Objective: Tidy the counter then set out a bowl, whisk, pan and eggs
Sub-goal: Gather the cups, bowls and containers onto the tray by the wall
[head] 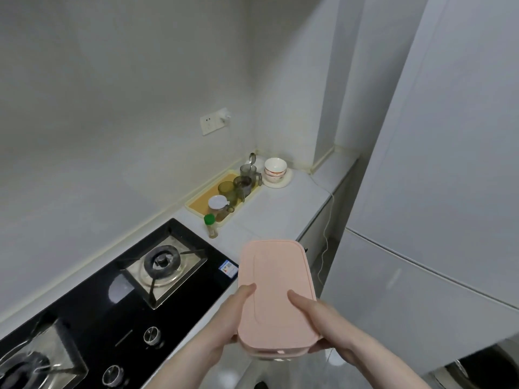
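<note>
Head view, looking down along the desk (pixel 280 211) toward a corner of the kitchen. Both hands carry a glass food container with a pink lid (pixel 273 287) in the air, above the desk's front edge and beside the black gas hob (pixel 112 310). The left hand (pixel 224 324) has its grip closed on the container's near left side, thumb flat on the lid; the right hand (pixel 323 321) grips the near right side in the same way, thumb on top. Fingers beneath are hidden.

Of the things to be set out, only stacked white bowls (pixel 275 168) are seen, on a round white plate in the far corner. No whisk, pan or eggs are in sight; whether the container holds eggs cannot be told. Near the bowls a cream tray (pixel 196 204) carries several green-tinted glass cups (pixel 236 186) and a jar with a white lid (pixel 216 204). A small green-capped bottle (pixel 211 226) stands just in front of the tray, near the hob.

Likely hazards: both grips sit at the near end, so the far end could tip down and the glass base slip from under the lid. Setting it down carelessly could knock over the green-capped bottle or strike the hob's pan support. A white cord (pixel 325 237) hangs over the desk edge and could snag.
</note>
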{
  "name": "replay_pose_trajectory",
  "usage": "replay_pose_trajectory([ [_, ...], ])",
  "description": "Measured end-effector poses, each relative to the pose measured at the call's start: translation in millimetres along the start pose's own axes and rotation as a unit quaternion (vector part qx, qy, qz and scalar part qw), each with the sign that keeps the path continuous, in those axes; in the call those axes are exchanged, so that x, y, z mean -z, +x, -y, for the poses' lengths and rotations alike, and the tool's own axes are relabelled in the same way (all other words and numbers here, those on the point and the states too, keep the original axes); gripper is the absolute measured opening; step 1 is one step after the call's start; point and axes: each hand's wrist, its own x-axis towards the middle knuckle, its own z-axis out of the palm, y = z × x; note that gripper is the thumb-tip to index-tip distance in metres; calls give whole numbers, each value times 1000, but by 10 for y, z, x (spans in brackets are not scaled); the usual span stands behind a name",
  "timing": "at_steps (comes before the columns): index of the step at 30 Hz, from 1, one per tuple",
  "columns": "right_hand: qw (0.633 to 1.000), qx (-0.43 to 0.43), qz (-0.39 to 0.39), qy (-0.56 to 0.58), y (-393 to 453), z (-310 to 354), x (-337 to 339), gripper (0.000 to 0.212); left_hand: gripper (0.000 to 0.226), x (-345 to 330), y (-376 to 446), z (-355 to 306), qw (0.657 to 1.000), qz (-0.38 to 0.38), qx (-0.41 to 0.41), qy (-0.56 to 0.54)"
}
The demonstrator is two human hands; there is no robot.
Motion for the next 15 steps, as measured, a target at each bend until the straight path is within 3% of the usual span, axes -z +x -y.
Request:
replay_pose_trajectory([
  [11,999,-16,-39,-14,1135,693,595,48,27,-73,1194,-840,999,-6,36,-10],
  [15,999,-19,-21,-15,1470,899,752,46,49,-109,1568,-1095,998,-1,54,-43],
])
